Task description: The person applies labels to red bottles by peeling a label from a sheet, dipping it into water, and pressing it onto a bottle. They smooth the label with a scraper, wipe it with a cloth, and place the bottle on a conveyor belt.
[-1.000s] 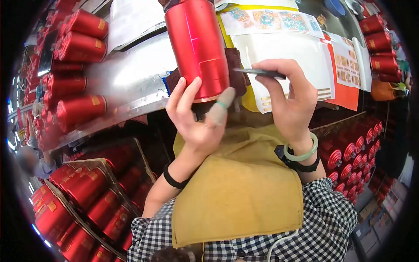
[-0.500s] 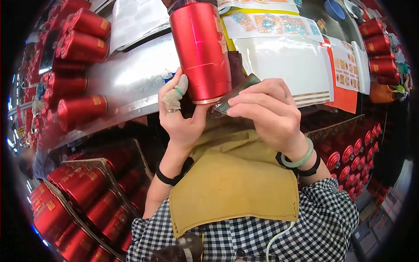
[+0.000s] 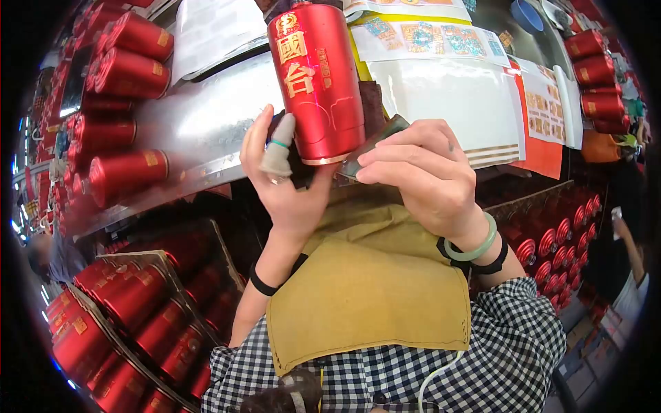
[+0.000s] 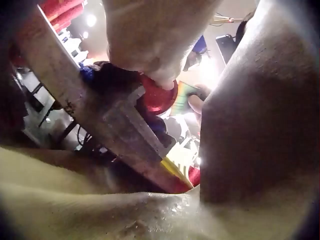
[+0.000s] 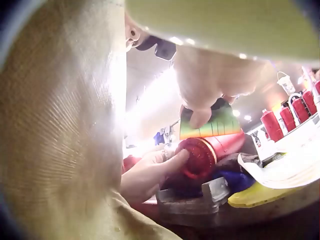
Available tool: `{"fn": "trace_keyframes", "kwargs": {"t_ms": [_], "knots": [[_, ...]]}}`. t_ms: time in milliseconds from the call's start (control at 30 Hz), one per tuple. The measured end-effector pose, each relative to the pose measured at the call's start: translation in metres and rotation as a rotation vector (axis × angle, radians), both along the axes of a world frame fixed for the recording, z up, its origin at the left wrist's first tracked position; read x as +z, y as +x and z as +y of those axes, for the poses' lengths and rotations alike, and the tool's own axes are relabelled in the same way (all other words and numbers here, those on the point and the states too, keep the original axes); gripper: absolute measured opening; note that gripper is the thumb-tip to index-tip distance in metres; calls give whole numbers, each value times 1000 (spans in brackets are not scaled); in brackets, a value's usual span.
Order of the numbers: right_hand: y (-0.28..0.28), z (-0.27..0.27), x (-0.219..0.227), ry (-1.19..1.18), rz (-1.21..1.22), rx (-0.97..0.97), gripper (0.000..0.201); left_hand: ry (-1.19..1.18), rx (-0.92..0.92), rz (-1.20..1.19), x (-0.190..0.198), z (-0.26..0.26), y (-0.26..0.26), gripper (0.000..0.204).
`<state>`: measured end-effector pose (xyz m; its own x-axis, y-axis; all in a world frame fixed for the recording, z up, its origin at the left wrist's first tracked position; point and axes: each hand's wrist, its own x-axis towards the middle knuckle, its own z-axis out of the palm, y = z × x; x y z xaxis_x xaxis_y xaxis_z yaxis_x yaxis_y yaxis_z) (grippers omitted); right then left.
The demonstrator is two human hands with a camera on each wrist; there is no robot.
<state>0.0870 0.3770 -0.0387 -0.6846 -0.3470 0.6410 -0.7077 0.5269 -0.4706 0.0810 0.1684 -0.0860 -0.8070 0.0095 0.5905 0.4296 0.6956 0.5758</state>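
A glossy red bottle (image 3: 327, 96) with gold characters lies with its base toward the person. My left hand (image 3: 286, 189) is at its base, a pale finger cot (image 3: 279, 148) on one finger. Its fingers stretch along the bottle's left side, and in the right wrist view the thumb (image 5: 175, 161) rests on the base. My right hand (image 3: 430, 172) pinches a thin, dark, shiny scraper (image 3: 375, 141) close to the bottle's lower right edge. In the right wrist view the scraper (image 5: 212, 125) looks green and orange with fine lines, its edge along the bottle's side.
Sheets of printed decals (image 3: 434, 40) and a white sheet (image 3: 447, 96) lie on the right of the metal table (image 3: 206, 103). More red bottles (image 3: 131, 172) stand on the left. Boxed bottles (image 3: 158, 316) fill the lower left, others (image 3: 551, 241) the lower right.
The bottle has turned, bringing its gold characters to the top. My left hand has moved from the bottle's underside to its left. The right hand has lowered the scraper to the bottle's edge.
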Motion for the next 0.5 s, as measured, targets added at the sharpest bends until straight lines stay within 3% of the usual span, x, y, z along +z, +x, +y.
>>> {"fn": "trace_keyframes", "kwargs": {"t_ms": [33, 100, 167, 233, 300, 400, 433, 500], "knots": [[1, -3, 4, -7, -30, -21, 17, 1, 2, 1, 0, 0, -2, 58], [2, -3, 5, -14, -60, -41, 19, -332, -114, 190, -2, 1, -11, 58], [2, 0, 2, -21, -63, -30, 18, -216, -154, 160, -16, -3, -11, 57], [2, 1, 0, -33, -67, -42, 18, 388, -159, -78, -34, -7, -3, 56], [1, 2, -1, -43, -74, -46, 18, 258, -157, -108, -34, -14, 0, 58], [-2, 2, -2, -12, -17, 4, 16, 31, -54, 95, -5, 2, 1, 63], [-2, 1, -1, -13, -15, 5, 16, -41, -83, 202, -4, 9, -5, 59], [-2, 2, -1, -14, -13, 5, 16, -203, -186, 186, -2, 6, -13, 55]]}}
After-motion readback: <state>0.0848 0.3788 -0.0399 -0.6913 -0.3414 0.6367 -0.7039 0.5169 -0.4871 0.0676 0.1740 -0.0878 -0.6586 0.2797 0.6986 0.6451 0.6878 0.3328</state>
